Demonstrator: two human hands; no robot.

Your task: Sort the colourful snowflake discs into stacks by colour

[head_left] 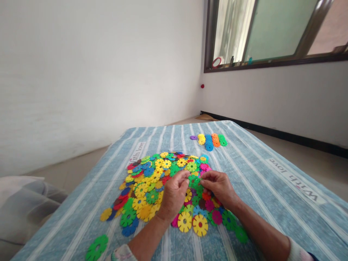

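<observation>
My left hand (176, 192) is closed in a pinch over a heap of notched plastic discs (141, 189). Facing it, my right hand (219, 187) pinches with thumb and forefinger. Between the two sets of fingertips is a green notched disc (194, 180), its edges meeting both hands; the exact grip is partly hidden by the fingers. Under and around the hands, the heap mixes yellow, green, red, blue, pink and orange pieces. Two yellow discs (200, 225) lie at its near edge, below my wrists.
Rows of overlapping discs in blue (208, 142), orange, green and yellow, plus a purple disc (193, 137), lie at the far right of the cloth-covered table (261, 188). A lone green disc (96, 248) sits near left. Sheer white fabric (24, 203) stands beyond the left edge.
</observation>
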